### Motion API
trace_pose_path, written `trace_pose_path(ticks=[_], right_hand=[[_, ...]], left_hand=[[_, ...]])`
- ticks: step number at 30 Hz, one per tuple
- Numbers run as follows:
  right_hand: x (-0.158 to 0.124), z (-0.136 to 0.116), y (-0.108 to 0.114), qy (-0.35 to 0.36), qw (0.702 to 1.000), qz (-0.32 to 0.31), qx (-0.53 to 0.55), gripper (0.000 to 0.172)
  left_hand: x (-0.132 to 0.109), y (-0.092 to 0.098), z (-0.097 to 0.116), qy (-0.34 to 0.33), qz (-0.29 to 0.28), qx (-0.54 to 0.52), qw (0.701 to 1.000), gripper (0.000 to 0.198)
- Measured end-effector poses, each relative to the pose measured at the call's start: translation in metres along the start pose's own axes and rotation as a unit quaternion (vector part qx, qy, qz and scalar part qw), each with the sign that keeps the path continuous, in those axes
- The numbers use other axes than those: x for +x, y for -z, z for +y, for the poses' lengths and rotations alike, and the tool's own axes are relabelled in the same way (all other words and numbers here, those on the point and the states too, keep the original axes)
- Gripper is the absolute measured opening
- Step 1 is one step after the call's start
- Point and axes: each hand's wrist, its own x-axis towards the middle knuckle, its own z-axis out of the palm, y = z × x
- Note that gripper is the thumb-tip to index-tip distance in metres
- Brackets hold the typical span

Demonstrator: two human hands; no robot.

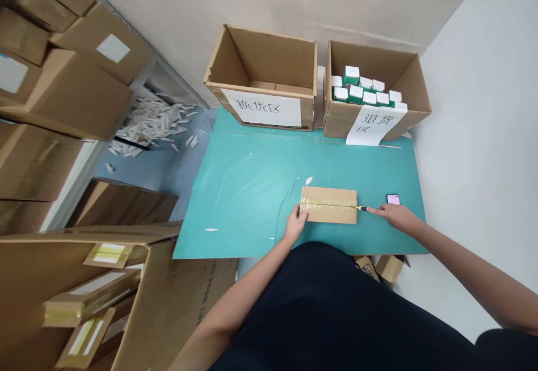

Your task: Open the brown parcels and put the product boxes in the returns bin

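Far left there's a big carton (pixel 166 304) with taped packs (pixel 94 298) inside, then the teal table (pixel 244 180), with an open bin (pixel 273 51) at the back. Next comes the left hand (pixel 296 223), mostly closed on the near left corner of the parcel (pixel 332 214), thumb on top; can't really see what the fingers underneath are doing. The parcel lies flat near the table's front edge, between the two hands, long axis running side to side with a taped seam (pixel 328 204) down its length. Main thing here imo: the knife (pixel 363 209) points left, pretty much in line with that seam, tip right at the parcel's right end, though I can't tell if it's touching. So the parcel is left of the right hand (pixel 397 216), and the left hand is the nearer one. Behind the knife is a second bin (pixel 336 121) with green-and-white boxes (pixel 353 75). The right hand is curled shut around the knife's handle, one finger stretched along it, phone (pixel 393 197) just beyond.
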Motion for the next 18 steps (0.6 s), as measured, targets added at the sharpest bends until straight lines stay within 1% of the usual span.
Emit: trace_pose_path(ticks=[5,8,11,13,15,16,18], right_hand=[[-0.012,0.007,-0.007,-0.007,1.000,0.010,0.010,0.085],[-0.024,0.011,-0.013,-0.030,1.000,0.001,0.002,0.085],[-0.041,0.014,-0.021,-0.076,0.997,-0.013,0.030,0.074],[-0.051,0.011,-0.028,-0.119,0.987,0.015,0.107,0.063],[-0.055,0.003,-0.037,-0.167,0.959,0.065,0.221,0.056],[-0.054,-0.004,-0.041,-0.190,0.937,0.089,0.281,0.055],[-0.048,-0.018,-0.051,-0.229,0.881,0.127,0.393,0.056]], left_hand=[[0.001,-0.001,-0.001,0.003,0.001,0.007,1.000,0.044],[0.001,0.001,-0.001,0.005,0.000,0.016,1.000,0.046],[0.000,0.006,0.000,-0.003,-0.006,0.045,0.999,0.051],[0.000,0.009,0.002,-0.022,-0.016,0.072,0.997,0.058],[0.000,0.013,0.006,-0.052,-0.019,0.114,0.992,0.066],[0.001,0.014,0.009,-0.071,-0.016,0.143,0.987,0.070],[0.001,0.016,0.017,-0.121,-0.012,0.213,0.969,0.076]])
